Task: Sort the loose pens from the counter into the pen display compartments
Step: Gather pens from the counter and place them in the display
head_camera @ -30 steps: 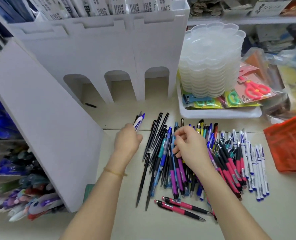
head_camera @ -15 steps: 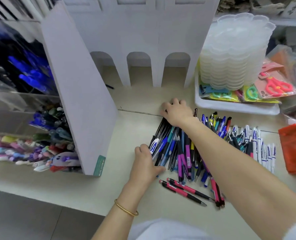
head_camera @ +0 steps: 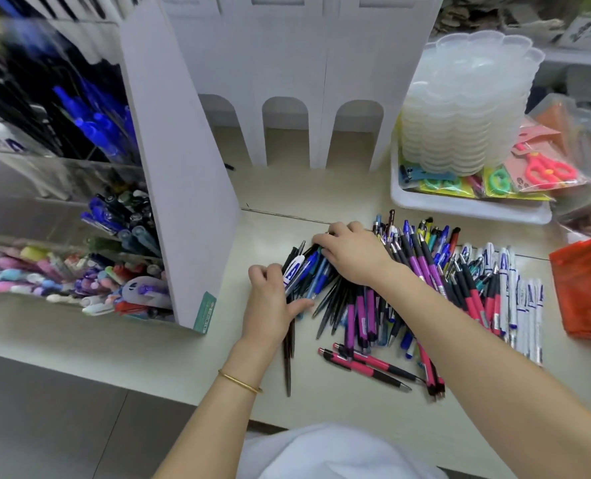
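Head view: our left hand (head_camera: pixel 270 299) rests on the table (head_camera: pixel 321 202) at the left edge of the loose pens (head_camera: pixel 422 271), its fingers (head_camera: pixel 261 271) curled round a bundle (head_camera: pixel 304 271) of dark and blue pens, thumb stretched along them. Our right hand (head_camera: pixel 354 254) lies palm-down on the same bundle, fingers bent over it; we cannot tell whether they grip or only press. The pile fans out rightward to a row of white pens (head_camera: pixel 515 292). The pen display (head_camera: pixel 183 167) stands just left of the hands, its clear compartments (head_camera: pixel 124 216) packed with pens. Behind the pile sits a white tray (head_camera: pixel 460 205) of stacked clear dishes (head_camera: pixel 467 98).
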`<state>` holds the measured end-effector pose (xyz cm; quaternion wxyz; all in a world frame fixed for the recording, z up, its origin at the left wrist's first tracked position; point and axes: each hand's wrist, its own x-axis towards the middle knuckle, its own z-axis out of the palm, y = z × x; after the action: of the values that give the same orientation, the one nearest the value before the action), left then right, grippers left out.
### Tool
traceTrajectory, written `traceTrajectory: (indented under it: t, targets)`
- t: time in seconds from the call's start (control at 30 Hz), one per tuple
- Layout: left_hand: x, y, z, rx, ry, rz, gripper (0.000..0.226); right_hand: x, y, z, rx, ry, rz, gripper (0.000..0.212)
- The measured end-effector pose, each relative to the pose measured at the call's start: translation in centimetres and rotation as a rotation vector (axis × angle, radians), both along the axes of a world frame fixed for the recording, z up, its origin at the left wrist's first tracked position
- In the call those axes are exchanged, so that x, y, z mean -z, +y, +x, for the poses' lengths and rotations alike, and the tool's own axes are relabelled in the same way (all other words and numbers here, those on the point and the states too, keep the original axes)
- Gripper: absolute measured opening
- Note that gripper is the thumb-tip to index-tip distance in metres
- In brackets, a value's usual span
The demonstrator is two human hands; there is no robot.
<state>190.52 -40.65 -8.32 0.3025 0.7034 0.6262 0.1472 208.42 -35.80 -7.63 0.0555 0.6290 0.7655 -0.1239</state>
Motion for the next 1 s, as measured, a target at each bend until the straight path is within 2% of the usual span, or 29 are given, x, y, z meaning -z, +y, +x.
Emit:
traceTrajectory:
  t: [0.17,0.27,0.4,0.57,0.67,0.73,0.87,1.0]
  targets:
    - [-0.4,0.1,-1.5,-0.079,-0.018,-0.034,0.058,0.3,-0.5,0.2,-0.031,-0.026,0.033,0.035]
    - [-0.5,-0.6,-2.0,-0.082,0.035,-0.125,0.057,0.5,-0.7,0.0,-0.059,-0.054,0.065,0.034]
    - [-0.3,-1.4,-1.5,-0.058,0.108,-0.154,0.052,0.6,-0.9,-0.3,-0.102,-0.006,0.063,0.040]
    - [-0.5,-1.5,-1.4,-0.062,0.344,-0.110,0.024,0.8,-1.3,-0.3,-0.125,-0.005,0.083,0.046]
    - [-0.9,-1.5,-1.8,-0.053,0.397,-0.130,0.020,0.7,-1.3,-0.2,-0.138,-0.002,0.088,0.045]
    - [-2.1,-0.9,-2.3,-0.073,0.301,-0.139,0.016,0.6,-1.5,-0.1,-0.152,0.000,0.083,0.045]
    - [-4.0,3.4,-1.4,-0.123,-0.004,-0.159,0.011,0.5,-2.0,0.0,-0.181,0.034,0.088,0.044]
    - [-2.1,6.8,1.3,-0.101,-0.036,-0.234,0.025,0.4,-2.5,-0.1,-0.050,0.155,0.100,0.045]
